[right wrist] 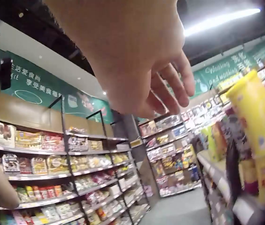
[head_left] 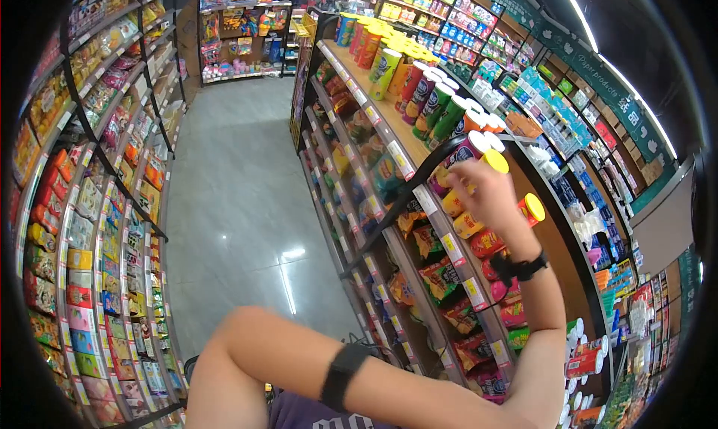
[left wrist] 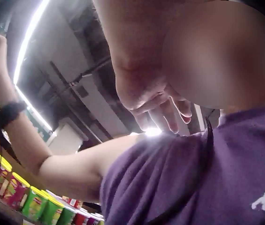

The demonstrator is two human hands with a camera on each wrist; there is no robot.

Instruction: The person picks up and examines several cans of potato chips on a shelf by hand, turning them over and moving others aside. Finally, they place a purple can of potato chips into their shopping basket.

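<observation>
Your right hand (head_left: 490, 193) is up at the tan top shelf (head_left: 374, 111), fingers loosely apart and closed on nothing. The tall yellow cylindrical cardboard crisp can (right wrist: 252, 117) stands on end just beyond the fingertips, long axis running up and down, so its side wall is what meets the fingers. This is much the nearer hand, since your left hand (left wrist: 163, 110) hangs slack and empty against your purple shirt (left wrist: 193, 178); the can is bright yellow with small print, packed close among other upright cans in the row.
</observation>
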